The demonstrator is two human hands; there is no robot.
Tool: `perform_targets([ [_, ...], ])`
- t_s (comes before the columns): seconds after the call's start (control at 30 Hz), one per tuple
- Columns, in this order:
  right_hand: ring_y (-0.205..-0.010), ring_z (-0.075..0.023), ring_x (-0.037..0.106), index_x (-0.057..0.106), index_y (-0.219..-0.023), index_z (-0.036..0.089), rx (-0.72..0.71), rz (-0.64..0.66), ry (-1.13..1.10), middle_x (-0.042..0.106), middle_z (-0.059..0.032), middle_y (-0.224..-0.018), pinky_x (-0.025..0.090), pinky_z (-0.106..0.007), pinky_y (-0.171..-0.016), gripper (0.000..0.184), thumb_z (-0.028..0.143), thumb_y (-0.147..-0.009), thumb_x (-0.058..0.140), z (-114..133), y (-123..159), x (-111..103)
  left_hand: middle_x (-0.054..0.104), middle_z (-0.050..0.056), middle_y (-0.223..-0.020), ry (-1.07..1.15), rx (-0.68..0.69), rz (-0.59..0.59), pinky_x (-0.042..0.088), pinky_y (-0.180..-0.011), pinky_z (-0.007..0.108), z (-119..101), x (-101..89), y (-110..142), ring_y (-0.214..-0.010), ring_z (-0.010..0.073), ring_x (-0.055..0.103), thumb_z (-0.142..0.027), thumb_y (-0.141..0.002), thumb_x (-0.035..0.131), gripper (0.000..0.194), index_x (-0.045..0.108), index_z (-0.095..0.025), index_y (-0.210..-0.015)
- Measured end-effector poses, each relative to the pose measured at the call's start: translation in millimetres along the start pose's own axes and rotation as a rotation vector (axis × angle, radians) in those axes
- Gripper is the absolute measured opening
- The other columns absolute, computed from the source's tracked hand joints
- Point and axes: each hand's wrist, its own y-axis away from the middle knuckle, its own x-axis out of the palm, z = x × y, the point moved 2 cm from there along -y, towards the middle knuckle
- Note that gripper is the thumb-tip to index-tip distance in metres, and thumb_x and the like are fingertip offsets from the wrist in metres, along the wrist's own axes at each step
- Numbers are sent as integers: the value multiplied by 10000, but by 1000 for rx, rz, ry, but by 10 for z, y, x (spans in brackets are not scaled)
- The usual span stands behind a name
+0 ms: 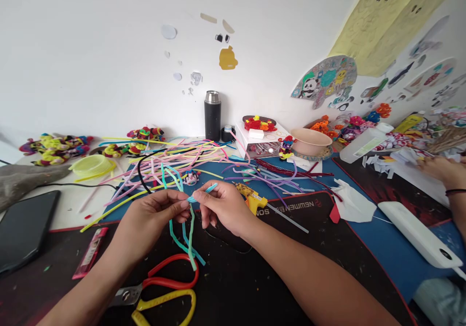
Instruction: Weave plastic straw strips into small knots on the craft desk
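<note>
1. Fingers of the left hand (147, 221) close in a narrow pinch, thumb against forefinger, on the turquoise pipe cleaners (191, 229); the right hand (227, 204) grips them just beside, its thumb laid along a bluer stub.
2. These stems should handle as next to weightless: soft fuzz over a thin, pliable core, easily bent, holding its shape and hardly slippery. Sharp kinks seem the likelier harm than breakage.
3. Best hold is probably close to the gathered crossing, one pinch on either side; the loose ends would simply flex.
4. Relative to the fingers, the gathered part sits between both sets of tips, loops rising beyond them and long tails hanging below. Whether the strands are twisted or merely overlapped there I cannot tell, as fingertips cover it.
5. All this is over the far edge of the black desk mat (247, 287), left of the yellow glue gun (257, 201); tail ends overlap the scissors' (171, 281) red handle in view.
</note>
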Motion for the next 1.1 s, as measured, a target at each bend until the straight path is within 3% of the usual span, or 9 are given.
perform_targets([
  [0.2,-443,-130,649,650,-956,208,-17,28,-32,669,54,-568,378,-195,-392,526,675,-854,869,42,17,8,785,31,-727,233,-46,-4,576,-608,269,15,8,-7,-624,168,683,-537,-512,1109,456,881,-220,-747],
  [0.47,-468,-140,681,636,-982,204,13,7,20,687,45,-621,378,-193,-389,550,677,-842,879,-40,-7,5,752,29,-665,92,25,45,544,-618,267,57,21,-8,-627,171,656,-656,-702,1000,468,845,-215,-732],
  [0.63,-478,-135,696,660,-1007,194,26,11,-2,724,22,-697,381,-187,-378,582,698,-824,887,-4,2,-1,763,30,-707,51,27,9,541,-593,277,49,2,-18,-624,181,665,-578,-686,1020,427,841,-209,-805],
  [0.87,-535,-132,725,718,-1174,197,7,37,-8,765,-8,-840,387,-185,-395,512,623,-911,829,-24,-6,-38,752,31,-684,48,51,-82,544,-563,288,65,-60,-41,-602,192,668,-629,-696,999,468,827,-212,-821],
  [1.1,-538,-111,690,790,-1153,206,-100,-39,203,757,-11,-840,400,-194,-448,359,532,-1017,726,-44,26,-19,738,16,-672,-31,41,-74,486,-530,264,15,-8,2,-575,175,641,-633,-695,981,469,816,-214,-826],
])
